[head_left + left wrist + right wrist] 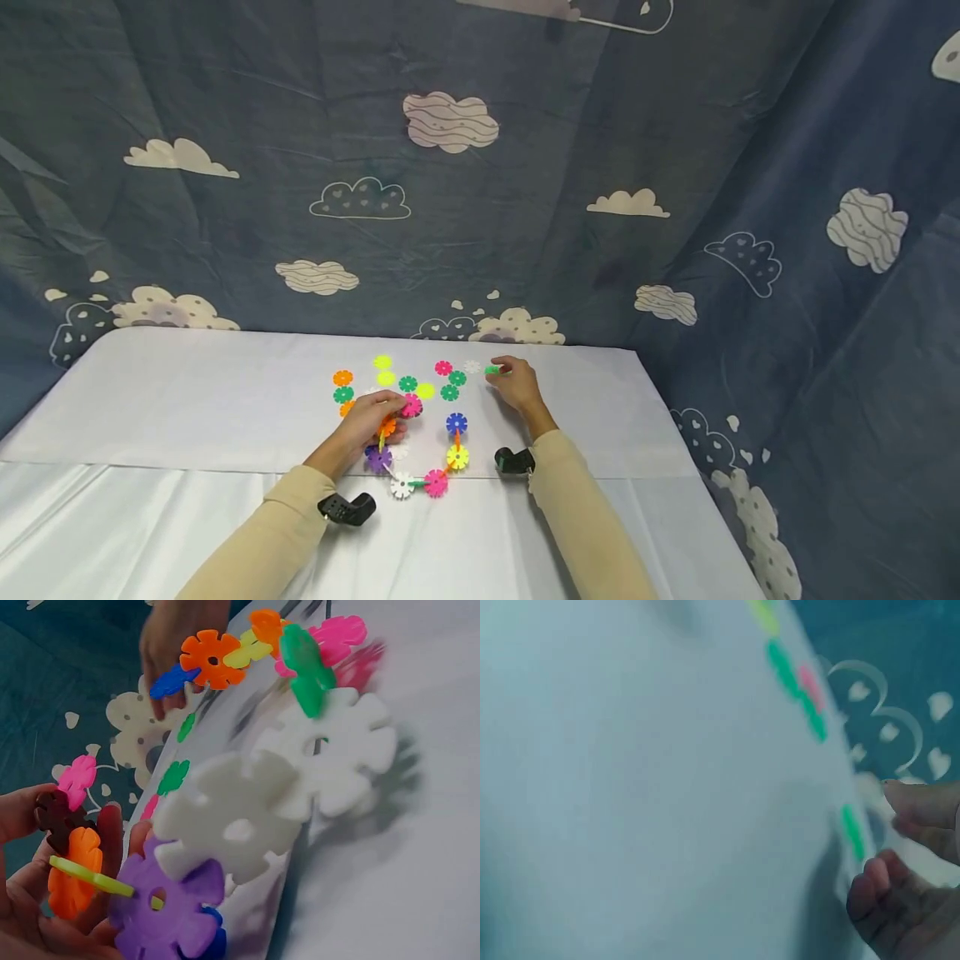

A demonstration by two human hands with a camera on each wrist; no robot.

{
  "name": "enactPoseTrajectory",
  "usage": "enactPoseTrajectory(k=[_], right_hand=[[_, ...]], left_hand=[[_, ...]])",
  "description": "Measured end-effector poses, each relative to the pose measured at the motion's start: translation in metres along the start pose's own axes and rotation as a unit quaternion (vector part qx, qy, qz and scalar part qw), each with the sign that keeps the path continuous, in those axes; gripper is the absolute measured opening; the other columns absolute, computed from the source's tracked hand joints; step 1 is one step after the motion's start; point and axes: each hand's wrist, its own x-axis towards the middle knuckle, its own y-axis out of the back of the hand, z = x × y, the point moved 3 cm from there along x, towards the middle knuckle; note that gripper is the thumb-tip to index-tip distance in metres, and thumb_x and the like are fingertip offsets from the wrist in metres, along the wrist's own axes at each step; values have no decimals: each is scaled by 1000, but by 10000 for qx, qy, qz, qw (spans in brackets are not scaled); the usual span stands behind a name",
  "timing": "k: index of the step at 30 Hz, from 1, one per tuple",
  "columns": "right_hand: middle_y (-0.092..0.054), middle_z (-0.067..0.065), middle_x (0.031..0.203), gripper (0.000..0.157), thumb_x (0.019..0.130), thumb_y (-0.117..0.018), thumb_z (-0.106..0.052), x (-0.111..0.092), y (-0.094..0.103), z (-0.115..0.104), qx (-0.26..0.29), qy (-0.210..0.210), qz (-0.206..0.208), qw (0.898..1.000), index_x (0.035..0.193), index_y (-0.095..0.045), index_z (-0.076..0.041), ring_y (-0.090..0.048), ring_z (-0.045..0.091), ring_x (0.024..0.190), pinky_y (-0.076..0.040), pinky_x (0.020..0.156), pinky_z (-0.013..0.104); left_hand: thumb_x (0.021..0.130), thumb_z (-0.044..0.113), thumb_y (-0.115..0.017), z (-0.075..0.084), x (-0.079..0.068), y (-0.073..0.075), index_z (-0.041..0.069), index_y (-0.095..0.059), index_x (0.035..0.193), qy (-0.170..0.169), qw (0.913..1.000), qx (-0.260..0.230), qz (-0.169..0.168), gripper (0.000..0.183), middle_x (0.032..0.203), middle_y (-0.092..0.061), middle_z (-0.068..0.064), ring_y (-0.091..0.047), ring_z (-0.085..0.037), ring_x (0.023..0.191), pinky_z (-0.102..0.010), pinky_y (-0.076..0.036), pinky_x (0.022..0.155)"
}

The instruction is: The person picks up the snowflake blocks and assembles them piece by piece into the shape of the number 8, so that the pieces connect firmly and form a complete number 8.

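My left hand grips one end of a chain of slotted plastic flower discs, near its pink disc. A brown disc and an orange disc lie among the fingers in the left wrist view. From there the chain curves through a purple disc, white discs, a lower pink disc and a yellow disc to a blue disc. At the far right, my right hand reaches to a loose green disc, thumb and fingers apart around it.
Loose discs lie on the white-covered table beyond the chain: orange, yellow, green, pink and white. A dark cloud-patterned curtain hangs behind the table and along its right side.
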Motion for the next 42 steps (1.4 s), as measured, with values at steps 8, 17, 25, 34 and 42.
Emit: enactPoseTrajectory(k=[8,17,25,34,42], right_hand=[[-59,19,116,40,90,-69,-20,14,-7,14,-1423,-322,-181,9891,124,-61,0,-57,32,108,-47,92,47],[-61,9,82,15,82,-73,1,8,-6,4,343,-132,-409,9985,95,-64,-1,-62,19,70,-53,63,33],[-68,13,82,10,82,-70,7,-25,-16,-38,1790,987,-1390,9690,92,-69,5,-67,19,65,-58,61,31],[-70,13,88,6,86,-67,6,-46,-25,-73,1324,1668,-1608,9637,90,-71,3,-69,27,73,-58,63,30],[-70,14,89,6,84,-70,5,-47,-30,-79,1108,1930,-1572,9622,89,-72,3,-69,36,77,-58,67,32]], left_hand=[[97,11,-57,3,0,2,-11,-60,115,-300,9995,-35,19,28,89,-66,-9,-64,-13,68,-26,-57,66],[97,10,-58,6,-3,3,-11,-62,112,-488,9986,97,185,26,89,-69,-13,-67,-14,67,-27,-58,65],[97,7,-56,8,-6,5,-13,-62,111,-628,9978,126,151,25,88,-70,-15,-68,-15,67,-27,-58,64],[97,9,-58,8,-4,5,-12,-63,109,-676,9973,241,175,25,86,-70,-16,-67,-13,63,-25,-57,62],[97,10,-58,9,-5,4,-12,-64,109,-700,9969,272,243,26,85,-71,-13,-67,-12,63,-25,-57,63]])
